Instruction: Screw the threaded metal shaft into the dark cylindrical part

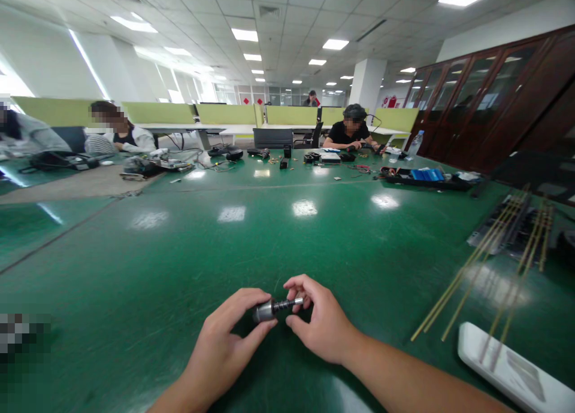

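My left hand (229, 341) grips a metal cylinder with a thinner dark, ribbed shaft (266, 310) between thumb and fingers, just above the green tabletop (215, 239). The shaft lies nearly level and points right, ending in a bright silver tip. Around that tip curves my right hand (321, 320), its thumb and fingers apart on either side. Whether a fingertip behind the tip touches it, I cannot tell. Part of the cylinder's left end is hidden by my left hand.
To the right lie several thin bamboo-coloured sticks (467, 275) and a white plastic piece (507, 365). Farther off are a black tray with blue items (424, 175), a plastic bottle (417, 142) and scattered electronic parts. Several people sit beyond, one in a black shirt (344, 134).
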